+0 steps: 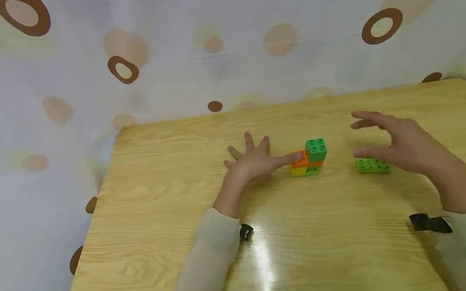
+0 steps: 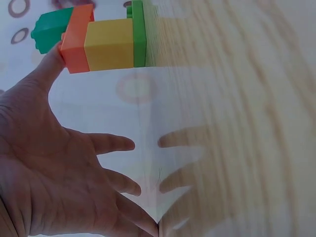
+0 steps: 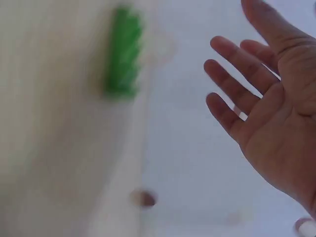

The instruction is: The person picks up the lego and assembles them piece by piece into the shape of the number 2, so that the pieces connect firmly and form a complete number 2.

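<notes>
A small stack of toy building bricks stands on the table, with a light green brick [image 2: 139, 37] at the base. Above it are a yellow brick [image 2: 109, 45], an orange brick [image 2: 78, 42] and, on top at the right, a dark green brick [image 1: 316, 150]. My left hand [image 1: 253, 163] is spread wide beside the stack, the tip of its thumb on the orange brick's left end. To the right, a flat light green brick [image 1: 370, 165] lies alone on the table. Over it hovers my right hand [image 1: 410, 146], thumb and fingers apart with nothing between them.
The wooden table [image 1: 141, 187] has its far edge beyond the hands, against a patterned cloth [image 1: 175, 45]. That cloth also hangs along the left side. A black strap [image 1: 430, 223] sits at the right sleeve, and a small black piece [image 1: 246, 232] at the left cuff.
</notes>
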`<act>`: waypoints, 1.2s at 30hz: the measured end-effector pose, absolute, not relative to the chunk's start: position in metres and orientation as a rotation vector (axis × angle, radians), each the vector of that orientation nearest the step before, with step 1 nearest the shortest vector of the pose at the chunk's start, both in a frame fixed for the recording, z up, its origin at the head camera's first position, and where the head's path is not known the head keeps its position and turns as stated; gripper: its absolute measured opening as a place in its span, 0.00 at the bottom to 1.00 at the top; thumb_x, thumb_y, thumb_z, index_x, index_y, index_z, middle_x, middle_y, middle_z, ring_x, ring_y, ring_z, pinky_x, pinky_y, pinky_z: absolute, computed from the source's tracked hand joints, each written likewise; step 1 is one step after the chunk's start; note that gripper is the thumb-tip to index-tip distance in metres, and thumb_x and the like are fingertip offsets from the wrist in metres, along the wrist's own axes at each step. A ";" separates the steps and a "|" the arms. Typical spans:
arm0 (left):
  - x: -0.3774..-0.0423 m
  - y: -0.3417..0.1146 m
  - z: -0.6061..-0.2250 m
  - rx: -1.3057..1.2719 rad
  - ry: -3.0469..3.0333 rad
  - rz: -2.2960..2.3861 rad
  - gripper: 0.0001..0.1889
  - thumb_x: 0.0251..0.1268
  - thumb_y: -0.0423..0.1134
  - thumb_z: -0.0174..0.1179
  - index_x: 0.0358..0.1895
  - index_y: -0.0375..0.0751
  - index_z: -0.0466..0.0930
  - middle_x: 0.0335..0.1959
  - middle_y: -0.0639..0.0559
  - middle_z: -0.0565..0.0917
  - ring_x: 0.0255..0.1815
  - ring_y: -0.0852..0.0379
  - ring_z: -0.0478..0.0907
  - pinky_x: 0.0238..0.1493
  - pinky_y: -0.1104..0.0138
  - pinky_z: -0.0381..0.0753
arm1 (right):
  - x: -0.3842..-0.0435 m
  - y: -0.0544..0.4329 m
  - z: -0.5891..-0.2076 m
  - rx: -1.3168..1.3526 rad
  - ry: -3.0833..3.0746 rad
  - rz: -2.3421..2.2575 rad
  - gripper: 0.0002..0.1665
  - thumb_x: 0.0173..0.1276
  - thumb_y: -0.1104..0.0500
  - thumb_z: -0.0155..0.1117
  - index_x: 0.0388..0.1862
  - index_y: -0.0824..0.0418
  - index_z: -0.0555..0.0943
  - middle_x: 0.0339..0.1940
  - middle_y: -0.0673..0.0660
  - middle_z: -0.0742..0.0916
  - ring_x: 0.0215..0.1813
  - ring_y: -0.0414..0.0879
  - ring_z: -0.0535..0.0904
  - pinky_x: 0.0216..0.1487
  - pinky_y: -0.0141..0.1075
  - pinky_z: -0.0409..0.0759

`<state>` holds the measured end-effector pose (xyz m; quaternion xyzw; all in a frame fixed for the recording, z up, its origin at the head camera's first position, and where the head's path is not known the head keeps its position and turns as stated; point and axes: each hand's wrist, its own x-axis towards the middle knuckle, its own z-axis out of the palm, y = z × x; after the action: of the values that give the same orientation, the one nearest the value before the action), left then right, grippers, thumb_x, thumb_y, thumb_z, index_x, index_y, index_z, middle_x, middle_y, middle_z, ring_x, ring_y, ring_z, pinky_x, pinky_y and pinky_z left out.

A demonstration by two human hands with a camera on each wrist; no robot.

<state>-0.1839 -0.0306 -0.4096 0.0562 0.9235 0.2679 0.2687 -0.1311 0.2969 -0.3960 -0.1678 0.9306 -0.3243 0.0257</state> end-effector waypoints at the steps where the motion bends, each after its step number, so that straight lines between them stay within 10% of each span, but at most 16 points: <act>1: -0.185 -0.032 -0.409 0.153 2.490 0.728 0.63 0.52 0.88 0.56 0.88 0.62 0.45 0.88 0.47 0.26 0.81 0.20 0.19 0.74 0.24 0.32 | -0.129 0.309 -0.402 -0.459 2.859 -1.018 0.50 0.69 0.55 0.79 0.85 0.48 0.64 0.70 0.60 0.83 0.76 0.69 0.68 0.63 0.67 0.67; 9: -0.201 -0.043 -0.411 0.149 2.493 0.719 0.64 0.53 0.88 0.54 0.88 0.61 0.40 0.87 0.46 0.22 0.80 0.18 0.18 0.74 0.23 0.33 | -0.123 0.354 -0.446 -0.334 2.775 -1.079 0.44 0.68 0.54 0.79 0.80 0.51 0.70 0.68 0.51 0.85 0.82 0.45 0.61 0.79 0.57 0.54; 18: -0.213 -0.050 -0.417 0.124 2.465 0.773 0.64 0.53 0.87 0.56 0.88 0.61 0.40 0.86 0.47 0.21 0.80 0.22 0.15 0.75 0.25 0.29 | -0.149 0.335 -0.450 -0.457 2.896 -0.995 0.36 0.66 0.57 0.81 0.70 0.61 0.77 0.56 0.64 0.90 0.71 0.72 0.71 0.66 0.69 0.65; 25: -0.214 -0.043 -0.425 0.128 2.474 0.791 0.64 0.53 0.87 0.56 0.88 0.61 0.42 0.87 0.47 0.21 0.80 0.22 0.15 0.74 0.24 0.29 | -0.145 0.308 -0.417 -0.472 3.058 -1.047 0.32 0.64 0.59 0.82 0.66 0.54 0.82 0.53 0.55 0.91 0.57 0.45 0.83 0.52 0.29 0.72; 29: -0.217 -0.040 -0.425 0.146 2.487 0.821 0.65 0.50 0.88 0.56 0.88 0.61 0.43 0.87 0.46 0.21 0.80 0.21 0.15 0.73 0.23 0.28 | -0.150 0.275 -0.384 -0.618 3.049 -1.150 0.33 0.64 0.62 0.82 0.67 0.50 0.82 0.52 0.50 0.91 0.57 0.27 0.77 0.51 0.23 0.69; 36: -0.218 -0.033 -0.424 0.136 2.493 0.821 0.66 0.51 0.88 0.56 0.88 0.58 0.44 0.86 0.45 0.21 0.79 0.19 0.16 0.72 0.22 0.28 | -0.172 0.237 -0.373 -0.815 2.994 -1.116 0.33 0.63 0.63 0.82 0.67 0.54 0.82 0.52 0.50 0.92 0.55 0.48 0.82 0.54 0.29 0.72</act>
<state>-0.2180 -0.0332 -0.4240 0.0499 0.9175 0.3020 0.2539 -0.1717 0.2373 -0.3729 -0.2464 0.9052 -0.3373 -0.0780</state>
